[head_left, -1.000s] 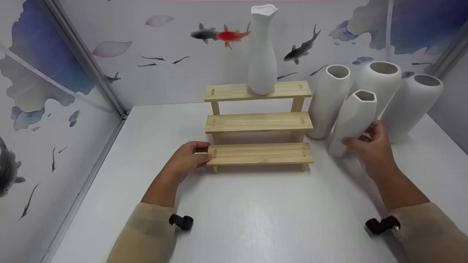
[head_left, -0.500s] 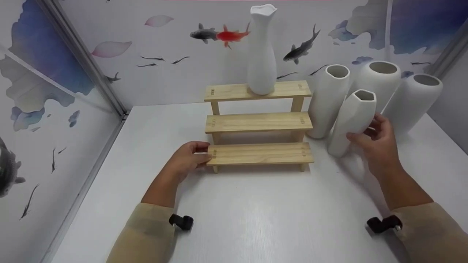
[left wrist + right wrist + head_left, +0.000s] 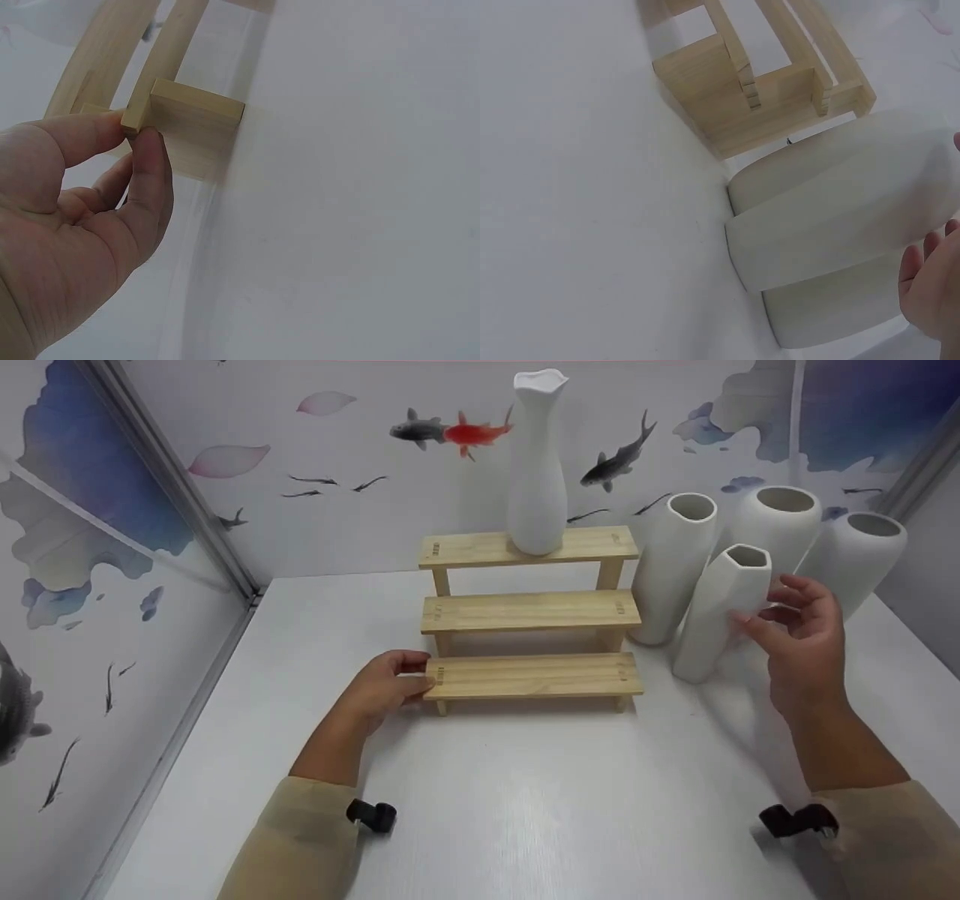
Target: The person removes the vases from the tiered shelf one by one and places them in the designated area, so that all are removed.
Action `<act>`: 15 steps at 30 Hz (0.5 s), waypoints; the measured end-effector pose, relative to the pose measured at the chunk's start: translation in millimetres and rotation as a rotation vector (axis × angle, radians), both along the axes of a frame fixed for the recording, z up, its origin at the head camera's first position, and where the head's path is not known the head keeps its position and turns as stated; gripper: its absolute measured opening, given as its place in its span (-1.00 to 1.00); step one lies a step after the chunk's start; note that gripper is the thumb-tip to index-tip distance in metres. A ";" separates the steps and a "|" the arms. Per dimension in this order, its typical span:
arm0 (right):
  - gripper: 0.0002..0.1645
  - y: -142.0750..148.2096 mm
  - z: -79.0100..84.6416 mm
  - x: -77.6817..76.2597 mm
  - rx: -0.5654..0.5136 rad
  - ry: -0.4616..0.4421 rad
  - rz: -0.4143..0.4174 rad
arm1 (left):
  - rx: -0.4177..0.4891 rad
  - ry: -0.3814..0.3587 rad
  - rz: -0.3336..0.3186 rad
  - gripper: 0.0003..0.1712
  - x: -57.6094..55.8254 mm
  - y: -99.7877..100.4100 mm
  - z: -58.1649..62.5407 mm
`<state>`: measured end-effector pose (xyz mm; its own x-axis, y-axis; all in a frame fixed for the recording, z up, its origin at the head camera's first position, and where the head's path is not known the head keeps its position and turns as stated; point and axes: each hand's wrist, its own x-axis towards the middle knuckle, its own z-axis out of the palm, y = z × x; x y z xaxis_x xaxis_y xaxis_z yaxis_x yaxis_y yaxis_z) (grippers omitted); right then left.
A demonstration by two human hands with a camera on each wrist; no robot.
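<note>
In the head view my left hand pinches the left end of the lowest step of a three-tier wooden display stand. The left wrist view shows thumb and fingers at the end of that board. My right hand is beside a white faceted vase with a five-sided mouth. Its thumb tip overlaps the vase's right side, while the other fingertips show loosely bent just right of it. The vase stands upright on the table. A white vase with a wavy rim stands on the top step.
Behind the faceted vase, a narrow white vase, a wide-mouthed vase and another rounded vase stand close together. A printed wall panel rises behind the white table.
My right hand has slid up and to the right along the faceted vase, its fingers coming away from the lower part. The vase, the stand and my left hand stay in place.
</note>
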<state>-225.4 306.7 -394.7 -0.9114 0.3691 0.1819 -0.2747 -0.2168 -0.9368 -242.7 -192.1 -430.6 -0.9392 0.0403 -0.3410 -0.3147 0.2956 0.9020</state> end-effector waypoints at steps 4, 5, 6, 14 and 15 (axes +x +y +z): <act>-0.16 -4.8 8.5 4.1 -0.013 0.033 -0.027 | 0.006 0.000 0.000 -0.41 0.0 -0.1 -0.1; -0.17 -6.3 10.9 5.6 -0.020 0.044 -0.041 | 0.006 0.000 -0.001 -0.41 -0.1 -0.1 -0.2; -0.18 -7.8 13.1 7.1 -0.019 0.056 -0.059 | 0.006 0.000 -0.001 -0.40 -0.2 -0.2 -0.2; -0.28 -28.3 24.2 22.6 -0.043 0.282 -0.051 | -0.002 0.002 -0.005 -0.41 -0.2 -0.4 -0.4; -0.30 -31.0 25.0 24.2 -0.043 0.299 -0.031 | -0.005 0.001 -0.005 -0.41 0.1 -0.3 -0.2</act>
<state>-201.3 275.8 -369.7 -0.8079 0.4091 0.4241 -0.5443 -0.2422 -0.8032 -242.6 -192.4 -430.8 -0.9395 0.0435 -0.3398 -0.3118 0.3018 0.9009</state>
